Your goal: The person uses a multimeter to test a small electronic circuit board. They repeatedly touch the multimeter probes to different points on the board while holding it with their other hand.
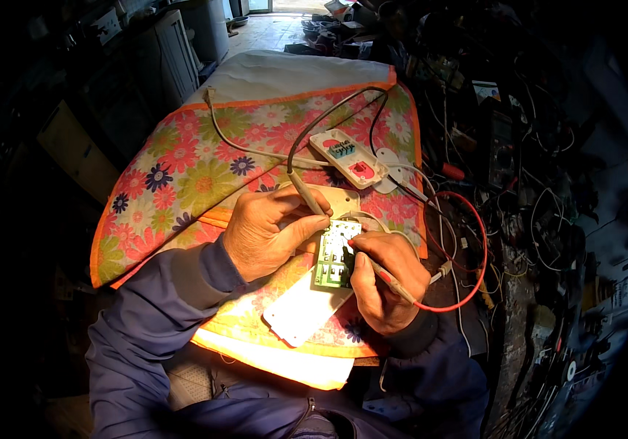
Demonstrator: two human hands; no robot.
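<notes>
A small green circuit board (pixel 325 279) lies brightly lit between my hands, over a white plastic casing part (pixel 295 314). My left hand (pixel 259 230) pinches a test probe (pixel 305 192) with a dark lead, its tip end near the board's upper left corner. My right hand (pixel 390 278) grips a second test probe (pixel 393 283) with a red lead, pointed at the board's upper right side. The fingers partly hide the board, and I cannot tell whether either tip touches it. Beyond the board lies an open white case half (pixel 349 157) with a red part in it.
A floral cloth (pixel 182 157) with an orange border covers the work surface. The red lead (pixel 485 256) loops out on the right. A multimeter (pixel 502 143) sits among tangled wires in the dark clutter at right. A pale cable (pixel 244 151) crosses the cloth.
</notes>
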